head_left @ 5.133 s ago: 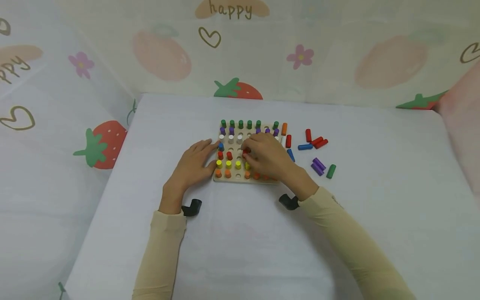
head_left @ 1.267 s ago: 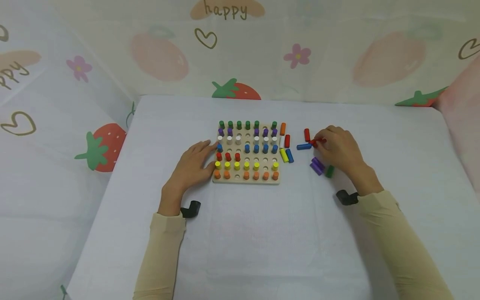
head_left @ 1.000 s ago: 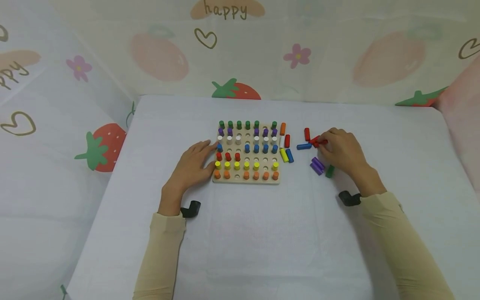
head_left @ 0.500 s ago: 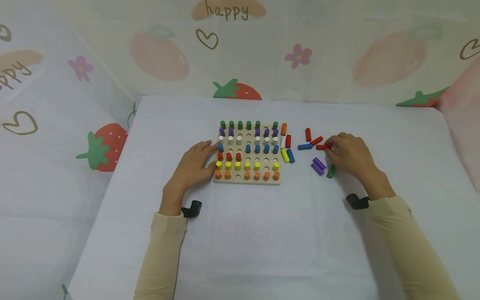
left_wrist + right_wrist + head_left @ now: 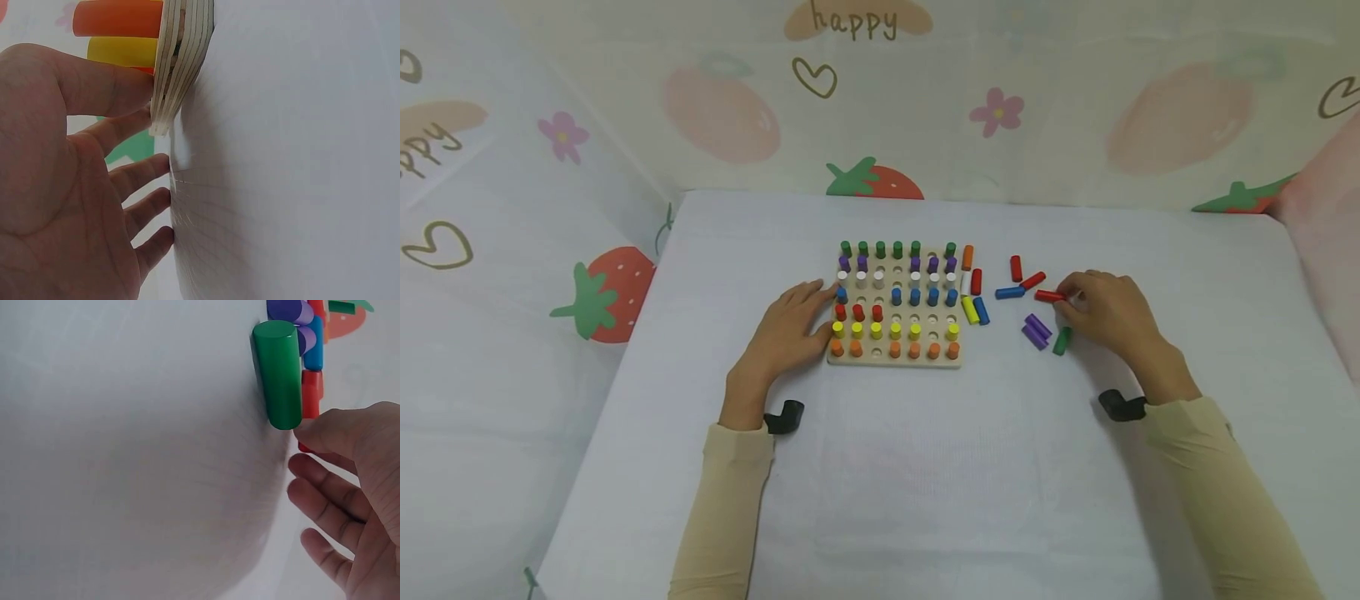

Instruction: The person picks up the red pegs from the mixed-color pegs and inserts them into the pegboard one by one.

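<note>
Head view, with the pegboard [image 5: 886, 362] as the clock's centre, is showing a left sleeve [image 5: 722, 508] lying towards 7 o'clock and a right sleeve [image 5: 1232, 492] towards 4, each with a black wrist piece [image 5: 786, 417] sitting near its cuff. Along the board's near side six orange pegs [image 5: 895, 351] are standing upright, with six yellow pegs [image 5: 895, 331] rising behind them.

Just below 9 o'clock, the left hand [image 5: 782, 329] is resting with its fingers spread and relaxed; thumb and index finger are touching the board's edge, gripping no peg. Out near 3 o'clock, the right hand [image 5: 1108, 312] is nearly closed at its tips, thumb and forefinger pinching one end of a red peg [image 5: 1047, 296]. From that peg, a loose green peg [image 5: 1062, 341] is lying at 5 o'clock, two purple pegs [image 5: 1034, 337] at 7, a blue peg [image 5: 1010, 292] at 9, and two more red pegs [image 5: 1033, 280] around 10.

Five other loose pegs [image 5: 970, 311] are lying just beside the board's right edge, between 2 and 3 o'clock. Farther back, three upright red pegs, then blue, white and purple rows are filling the board up to six green pegs [image 5: 881, 250] at 12. Beyond, a strawberry-print backdrop [image 5: 917, 75] is hanging.
</note>
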A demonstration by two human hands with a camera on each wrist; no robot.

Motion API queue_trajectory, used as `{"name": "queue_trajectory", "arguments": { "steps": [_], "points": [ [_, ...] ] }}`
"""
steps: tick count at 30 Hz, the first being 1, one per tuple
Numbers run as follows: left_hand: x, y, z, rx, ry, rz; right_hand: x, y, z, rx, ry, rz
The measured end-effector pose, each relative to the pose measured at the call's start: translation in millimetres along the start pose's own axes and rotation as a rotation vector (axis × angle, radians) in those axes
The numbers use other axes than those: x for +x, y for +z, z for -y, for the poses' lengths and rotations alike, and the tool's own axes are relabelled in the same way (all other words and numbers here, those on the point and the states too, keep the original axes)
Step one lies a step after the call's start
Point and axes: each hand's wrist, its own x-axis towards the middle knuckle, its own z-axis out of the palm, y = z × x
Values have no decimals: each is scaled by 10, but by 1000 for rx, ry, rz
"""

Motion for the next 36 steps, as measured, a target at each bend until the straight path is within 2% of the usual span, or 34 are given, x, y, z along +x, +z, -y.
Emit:
{"name": "queue_trajectory", "arguments": {
  "steps": [11,21,29,36],
  "points": [
    [-5,-13,0,-11,5,3,-29,-69,113,1,-60,-60],
    [-8,-6,3,-8,19,-1,-22,-106,237,-6,-107,-81],
    [-7,-17,-9,-11,7,4,-36,-89,280,-21,-107,-94],
    [11,1,5,-2,4,7,10,-29,383,6,-159,-143]
  ]
}}
